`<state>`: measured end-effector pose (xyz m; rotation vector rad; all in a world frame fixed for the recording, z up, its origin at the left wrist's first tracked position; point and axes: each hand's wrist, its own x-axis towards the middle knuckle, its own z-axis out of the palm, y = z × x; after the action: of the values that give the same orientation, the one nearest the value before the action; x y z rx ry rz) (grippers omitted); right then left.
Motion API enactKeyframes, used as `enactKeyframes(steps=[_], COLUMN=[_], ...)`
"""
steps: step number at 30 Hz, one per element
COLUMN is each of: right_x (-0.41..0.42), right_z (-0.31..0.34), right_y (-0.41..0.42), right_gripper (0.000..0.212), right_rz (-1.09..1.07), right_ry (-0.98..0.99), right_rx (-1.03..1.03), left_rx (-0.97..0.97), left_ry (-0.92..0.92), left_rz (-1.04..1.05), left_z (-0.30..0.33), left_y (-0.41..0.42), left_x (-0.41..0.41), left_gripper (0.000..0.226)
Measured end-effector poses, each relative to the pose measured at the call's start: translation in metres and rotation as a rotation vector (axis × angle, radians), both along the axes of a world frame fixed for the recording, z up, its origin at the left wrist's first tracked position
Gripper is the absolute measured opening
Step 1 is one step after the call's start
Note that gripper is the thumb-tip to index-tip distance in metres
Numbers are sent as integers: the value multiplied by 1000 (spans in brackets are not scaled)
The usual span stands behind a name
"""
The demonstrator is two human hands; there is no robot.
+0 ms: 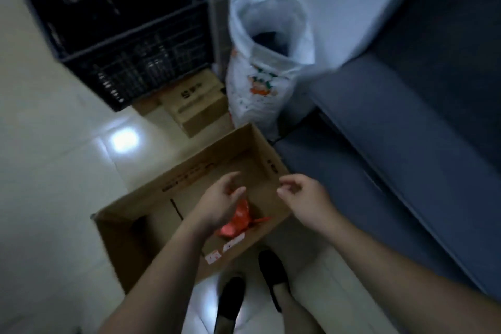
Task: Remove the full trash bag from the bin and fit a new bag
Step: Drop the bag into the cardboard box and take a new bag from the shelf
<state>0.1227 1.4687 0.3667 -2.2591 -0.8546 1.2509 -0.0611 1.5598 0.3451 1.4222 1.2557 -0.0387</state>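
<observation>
Reaching both bare hands over an open brown cardboard box [151, 198].
Left hand [219, 203] and right hand [303, 198] half-open, holding nothing; crumpled red plastic bag [238, 222] lies inside; white printed sack [268, 62] at twelve o'clock.

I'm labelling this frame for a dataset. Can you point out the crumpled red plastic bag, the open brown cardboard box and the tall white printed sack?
Crumpled red plastic bag [238, 221]: head view, on its bunched middle.
Open brown cardboard box [187, 175]: head view, on its far inner wall.
Tall white printed sack [254, 97]: head view, on its printed front.

A crumpled red plastic bag [238, 221] lies inside the open cardboard box [151, 198] on the floor.
</observation>
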Motion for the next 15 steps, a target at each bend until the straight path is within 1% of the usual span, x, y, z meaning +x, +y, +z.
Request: enactKeyframes(steps=[4, 7, 11, 15], right_x=[38, 54, 60, 49], right_z=[127, 203, 287, 339], right_y=[-85, -169, -311, -473], right_gripper=[27, 27, 26, 30], right_rz=[-230, -433, -726, -1076], right_ry=[-79, -182, -321, -465], right_rx=[119, 233, 275, 314], left_rx=[224, 299, 361, 349], left_ry=[-123, -229, -373, -494], left_rz=[-366, -593, -941, -1248], left_z=[140, 222, 313, 380], left_y=[-41, -99, -209, -352], left_x=[71, 120, 180, 229], left_gripper=[51, 51, 48, 46])
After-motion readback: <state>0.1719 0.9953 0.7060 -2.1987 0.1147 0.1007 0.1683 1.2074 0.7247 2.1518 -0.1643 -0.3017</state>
